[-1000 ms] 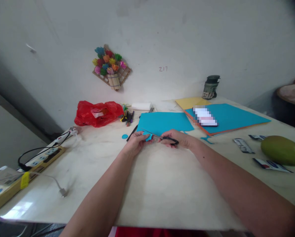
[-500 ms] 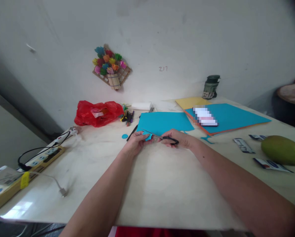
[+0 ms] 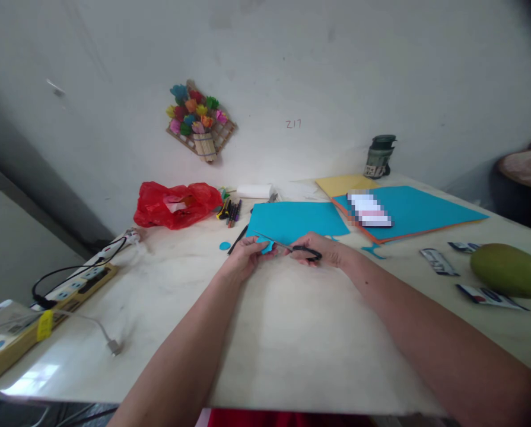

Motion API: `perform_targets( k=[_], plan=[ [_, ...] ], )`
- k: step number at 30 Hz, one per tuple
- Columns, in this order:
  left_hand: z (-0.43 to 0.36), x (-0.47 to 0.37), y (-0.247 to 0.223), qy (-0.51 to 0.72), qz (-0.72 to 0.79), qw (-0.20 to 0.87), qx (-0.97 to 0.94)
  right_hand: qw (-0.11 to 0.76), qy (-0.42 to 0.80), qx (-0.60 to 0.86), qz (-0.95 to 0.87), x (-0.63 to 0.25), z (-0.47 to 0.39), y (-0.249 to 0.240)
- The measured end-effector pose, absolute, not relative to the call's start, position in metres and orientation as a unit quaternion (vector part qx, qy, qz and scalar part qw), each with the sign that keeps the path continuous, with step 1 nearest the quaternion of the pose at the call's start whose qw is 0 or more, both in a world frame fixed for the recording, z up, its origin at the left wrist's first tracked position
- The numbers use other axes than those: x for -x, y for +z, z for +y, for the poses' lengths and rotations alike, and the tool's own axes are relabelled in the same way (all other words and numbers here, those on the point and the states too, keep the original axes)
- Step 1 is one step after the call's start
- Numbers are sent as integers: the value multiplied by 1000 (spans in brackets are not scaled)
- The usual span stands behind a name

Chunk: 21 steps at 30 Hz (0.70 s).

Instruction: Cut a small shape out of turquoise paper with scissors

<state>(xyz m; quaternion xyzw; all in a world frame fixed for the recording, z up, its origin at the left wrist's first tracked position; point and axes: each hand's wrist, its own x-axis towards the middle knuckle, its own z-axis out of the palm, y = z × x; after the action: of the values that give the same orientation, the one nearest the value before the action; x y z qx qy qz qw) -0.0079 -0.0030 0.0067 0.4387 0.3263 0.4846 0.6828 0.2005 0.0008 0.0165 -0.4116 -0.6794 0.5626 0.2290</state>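
Observation:
My left hand (image 3: 246, 255) pinches a small piece of blue paper (image 3: 265, 245) above the middle of the table. Black-handled scissors (image 3: 310, 254) are in my right hand (image 3: 309, 244), their blades pointing left across the top of that piece. Whether the blades are parted is too small to tell. Just beyond both hands lies a larger blue sheet (image 3: 298, 217). A small blue paper circle (image 3: 225, 245) rests on the table left of my left hand, beside a dark, thin stick-like thing (image 3: 237, 240). Blue paper scraps (image 3: 374, 251) lie to the right.
A red plastic bag (image 3: 176, 204) and several markers (image 3: 234, 213) are at the back left. On the right, a phone (image 3: 369, 209) lies on stacked coloured sheets (image 3: 425, 207), near a green fruit (image 3: 509, 270) and small packets (image 3: 438, 262). A power strip (image 3: 78, 290) runs along the left edge.

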Motion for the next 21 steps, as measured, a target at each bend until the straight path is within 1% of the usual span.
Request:
perform_targets(
  k=[21],
  plan=[
    [-4, 8, 8, 481, 331, 686, -434, 227, 571, 400, -679, -201, 2, 16]
  ],
)
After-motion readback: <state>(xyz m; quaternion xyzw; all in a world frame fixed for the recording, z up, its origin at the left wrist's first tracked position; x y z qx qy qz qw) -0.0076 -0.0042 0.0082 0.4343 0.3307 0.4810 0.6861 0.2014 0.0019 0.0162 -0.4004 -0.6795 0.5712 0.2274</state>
